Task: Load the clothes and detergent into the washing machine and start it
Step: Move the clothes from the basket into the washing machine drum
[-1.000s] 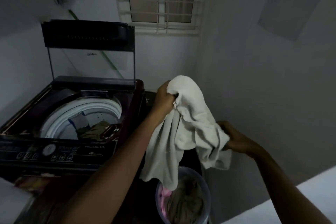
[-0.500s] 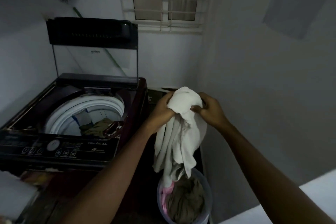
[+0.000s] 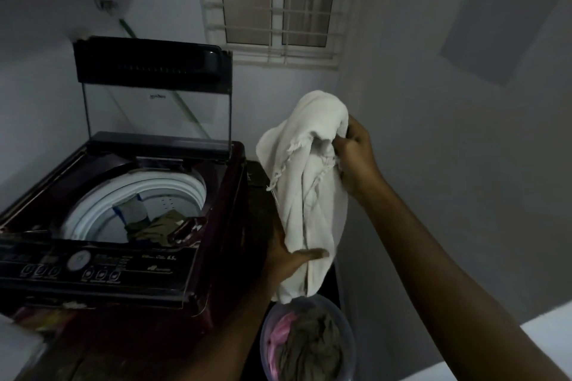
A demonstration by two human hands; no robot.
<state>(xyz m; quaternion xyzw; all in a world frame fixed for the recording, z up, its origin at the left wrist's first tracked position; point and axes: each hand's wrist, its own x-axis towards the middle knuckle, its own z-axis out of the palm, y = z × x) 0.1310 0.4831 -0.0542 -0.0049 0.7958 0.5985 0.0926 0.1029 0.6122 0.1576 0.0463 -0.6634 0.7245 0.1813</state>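
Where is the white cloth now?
The white cloth hangs right of centre in the head view, beside the washing machine and above the bucket.

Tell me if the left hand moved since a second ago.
Yes. The left hand dropped from the top of the white fringed cloth to its lower part, level with the washing machine's dark control panel.

The crumpled white cloth [image 3: 309,195] hides the fingers of the left hand [image 3: 286,261]. The round clear tub [image 3: 352,346] runs off the bottom.
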